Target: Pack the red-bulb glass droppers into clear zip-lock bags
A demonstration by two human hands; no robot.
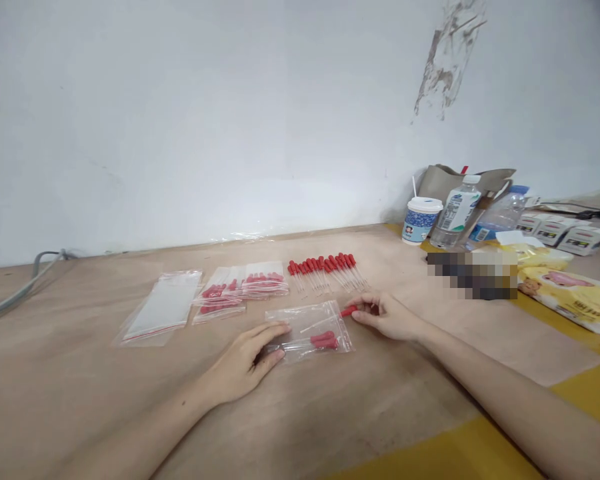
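Fingertips of the left hand (250, 363) are holding the left edge of the clear zip bag (313, 330) down on the tabletop (380, 413). The right hand (387, 317) is pinching a red-bulbed dropper (349, 311) at the bag's right edge, with its thin stem lying inside near other red bulbs. Holding the bag taut and the stem low and level looks wise, so the tip is not snagging the film. Loose droppers (325, 270) are lying in a row just behind.

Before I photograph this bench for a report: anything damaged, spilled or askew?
Only the wall: a brown scuffed patch above the bottles, like peeled paint. Droppers lie in a neat row; left hand holds a bag, right hand a dropper. Nothing spilled.
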